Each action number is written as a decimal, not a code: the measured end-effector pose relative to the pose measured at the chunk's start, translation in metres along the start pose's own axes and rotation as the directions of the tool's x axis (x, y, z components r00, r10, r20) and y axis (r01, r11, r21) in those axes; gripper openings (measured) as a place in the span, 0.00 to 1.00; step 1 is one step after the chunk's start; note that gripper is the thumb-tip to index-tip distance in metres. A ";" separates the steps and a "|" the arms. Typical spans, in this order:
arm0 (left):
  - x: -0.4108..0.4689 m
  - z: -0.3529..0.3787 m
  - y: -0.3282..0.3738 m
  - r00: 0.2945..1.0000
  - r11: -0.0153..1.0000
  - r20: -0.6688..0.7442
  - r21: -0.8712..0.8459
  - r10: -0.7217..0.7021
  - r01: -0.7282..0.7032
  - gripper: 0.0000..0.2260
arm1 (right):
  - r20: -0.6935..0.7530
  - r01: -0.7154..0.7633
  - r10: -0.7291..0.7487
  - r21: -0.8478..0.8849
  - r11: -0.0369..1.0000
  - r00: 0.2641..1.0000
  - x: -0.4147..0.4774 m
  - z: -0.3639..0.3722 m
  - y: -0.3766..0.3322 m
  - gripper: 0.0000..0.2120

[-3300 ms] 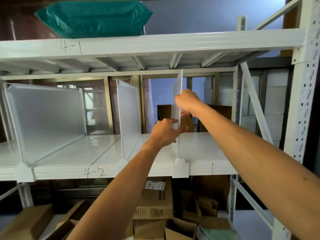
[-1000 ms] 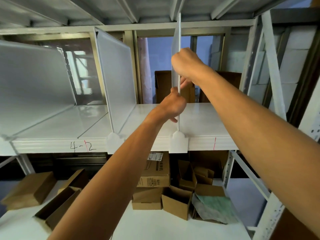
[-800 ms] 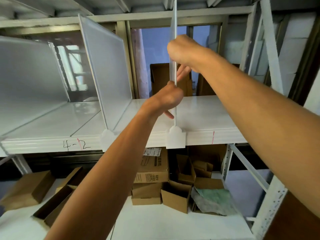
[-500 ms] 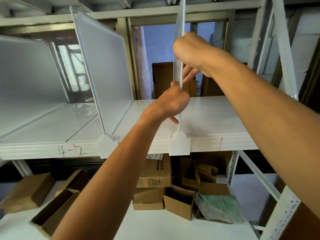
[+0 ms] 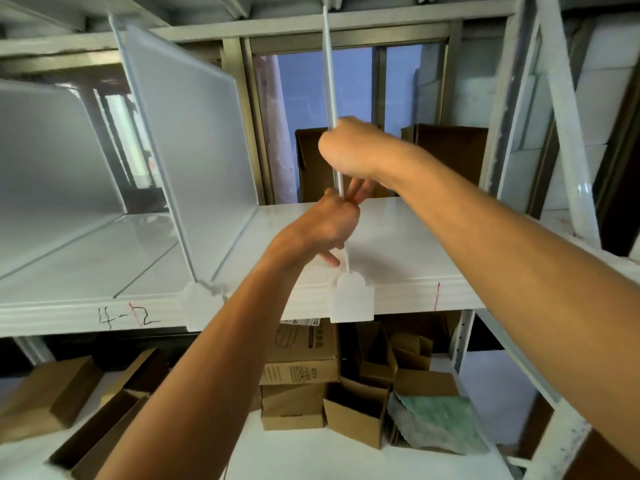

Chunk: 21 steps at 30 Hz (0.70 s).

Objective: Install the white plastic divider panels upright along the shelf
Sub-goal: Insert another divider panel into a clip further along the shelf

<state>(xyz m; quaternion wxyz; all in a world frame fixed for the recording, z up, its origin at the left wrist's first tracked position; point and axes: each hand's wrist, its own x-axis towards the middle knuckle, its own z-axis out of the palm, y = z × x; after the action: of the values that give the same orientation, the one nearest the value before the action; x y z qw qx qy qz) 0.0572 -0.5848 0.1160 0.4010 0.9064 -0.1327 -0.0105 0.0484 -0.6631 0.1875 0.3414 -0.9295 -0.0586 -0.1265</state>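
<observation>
across the full width we have the white shelf (image 5: 415, 237), with a handwritten 4-2 (image 5: 128, 317) on its front lip. on its left part two divider panels stand upright: the far-left panel (image 5: 52, 161) and the middle panel (image 5: 194, 133), whose foot sits over the front lip. down below, cardboard boxes (image 5: 301, 362) sit on the lower level.

now to the action. we see the third panel (image 5: 329, 64) edge-on to us, upright, to the right of the middle one and reaching almost to the top of our view. the right hand (image 5: 349, 150) is wrapped round its front edge about halfway up, fingers curled tight. just beneath it, the left hand (image 5: 329, 223) grips the same edge lower down, one finger pointing down near the base. at the bottom, the panel's white foot (image 5: 351, 301) hangs over the shelf lip, and a little red mark (image 5: 437, 296) shows to its right.
</observation>
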 end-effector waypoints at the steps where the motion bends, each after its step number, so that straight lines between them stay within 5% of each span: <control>1: -0.003 -0.001 0.003 1.000 1.000 0.004 0.018 0.011 -0.011 0.23 | -0.001 0.003 -0.003 -0.009 1.000 1.000 -0.002 0.003 0.001 0.17; 5: -0.010 -0.007 0.013 0.999 0.998 -0.043 -0.056 0.007 -0.010 0.18 | -0.035 0.000 0.000 0.013 1.000 0.999 -0.007 -0.003 -0.005 0.08; 21: -0.021 -0.006 0.025 0.999 0.999 -0.037 -0.032 -0.008 0.007 0.16 | -0.110 -0.019 0.030 0.101 0.995 0.993 -0.026 -0.015 -0.010 0.08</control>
<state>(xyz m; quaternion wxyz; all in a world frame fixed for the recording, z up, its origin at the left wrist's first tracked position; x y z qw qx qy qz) 0.0322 -0.5919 0.1365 0.4176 0.9005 -0.1216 0.0029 0.0186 -0.6658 0.1978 0.3915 -0.9035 -0.0343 -0.1711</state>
